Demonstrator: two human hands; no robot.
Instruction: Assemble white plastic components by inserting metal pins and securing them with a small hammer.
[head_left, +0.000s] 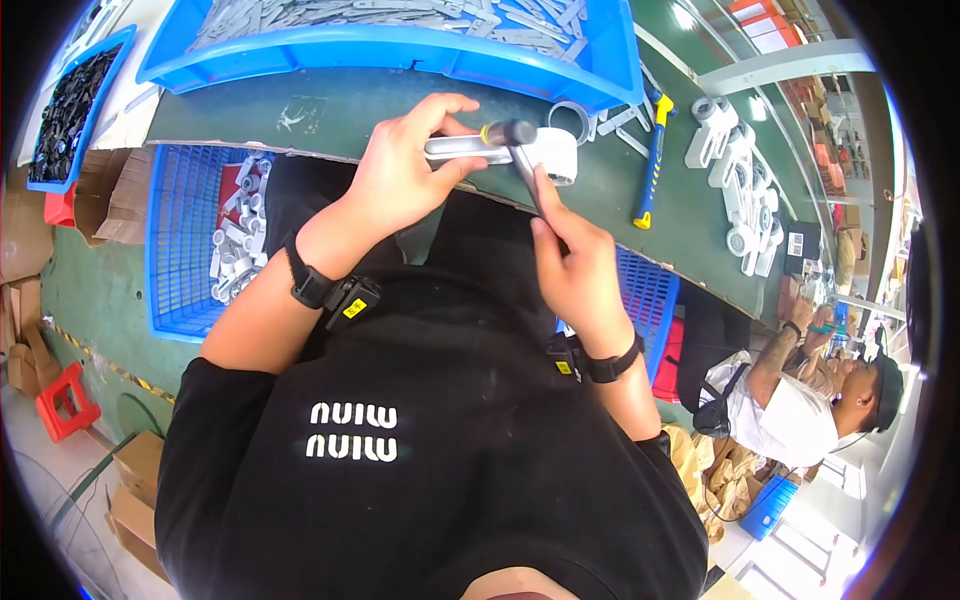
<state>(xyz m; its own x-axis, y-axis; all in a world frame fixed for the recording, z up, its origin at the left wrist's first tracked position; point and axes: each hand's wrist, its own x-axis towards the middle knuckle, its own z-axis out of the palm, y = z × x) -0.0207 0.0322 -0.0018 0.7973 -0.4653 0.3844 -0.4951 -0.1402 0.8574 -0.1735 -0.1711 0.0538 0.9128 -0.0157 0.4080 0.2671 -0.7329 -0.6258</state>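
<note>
- Your left hand is curled around a flat grey metal bracket, pinning it at the near edge of the green workbench.
- Your right hand is closed in a fist-like pinch on a small hammer, whose head rests on the bracket beside a white plastic roller.
- At twelve o'clock a blue bin holds a heap of grey metal strips.
- At nine o'clock, below the bench edge, a blue crate holds white plastic parts.
- At ten o'clock a second blue tray holds black parts.
- At two o'clock lie a yellow-and-blue-handled hammer and finished white assemblies; little bare bench shows between them and your hands.
</note>
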